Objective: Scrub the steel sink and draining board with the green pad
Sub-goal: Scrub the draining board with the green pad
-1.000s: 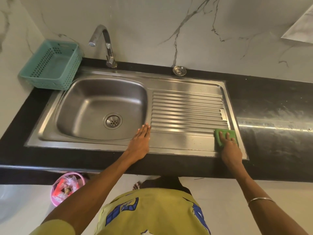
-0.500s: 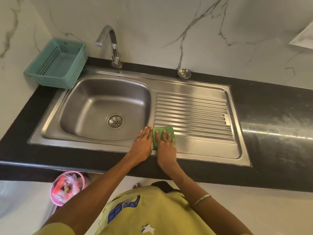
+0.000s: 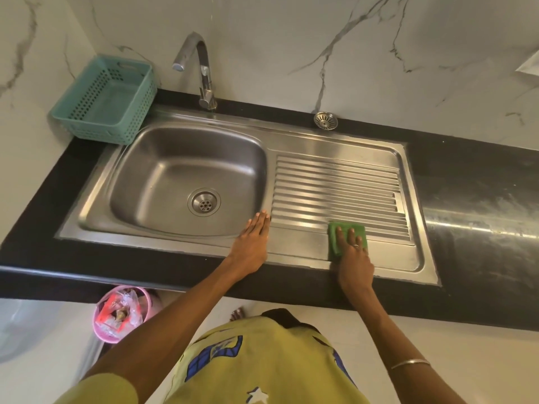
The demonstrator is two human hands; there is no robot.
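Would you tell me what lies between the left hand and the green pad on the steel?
Nothing: in the head view, only bare flat steel of the draining board separates the left hand from the green pad under the right hand.

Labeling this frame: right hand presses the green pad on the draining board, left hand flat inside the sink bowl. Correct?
Not quite. The head view shows the left hand flat on the steel rim between bowl and draining board, not inside the bowl. The rest holds: the right hand presses the green pad on the draining board.
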